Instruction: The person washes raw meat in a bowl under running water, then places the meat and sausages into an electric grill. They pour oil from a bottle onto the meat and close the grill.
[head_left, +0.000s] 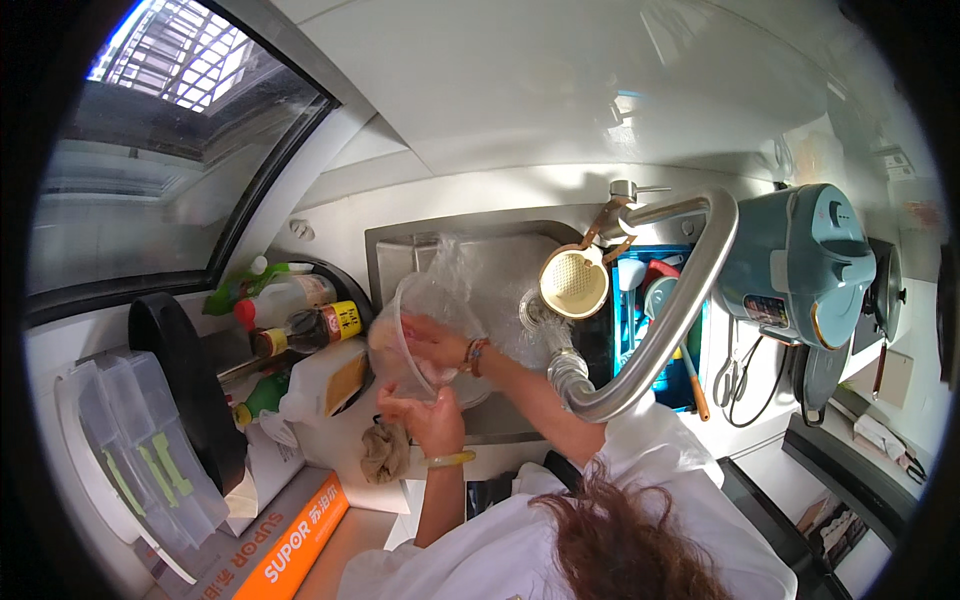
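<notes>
A clear plastic bowl (406, 346) is tipped on its side over the left part of the stainless steel sink (495, 255). My left hand (436, 421) grips its lower rim. Inside its mouth is my right hand (435, 341), with a braided bracelet at the wrist; its fingers are blurred, and whether they hold anything is unclear. Water pours from the steel faucet (660, 330) near the drain (534, 311), right of the bowl. Some splashes show above the bowl. A crumpled brown cloth (385, 451) lies on the counter beside my left hand.
A cream strainer basket (574, 282) hangs from the faucet base. Beyond it are a blue bin (624, 337) of utensils and a teal countertop appliance (795, 262). Sauce bottles (322, 328) crowd the left counter, near clear plastic containers (142, 442) and a SUPOR box (292, 540).
</notes>
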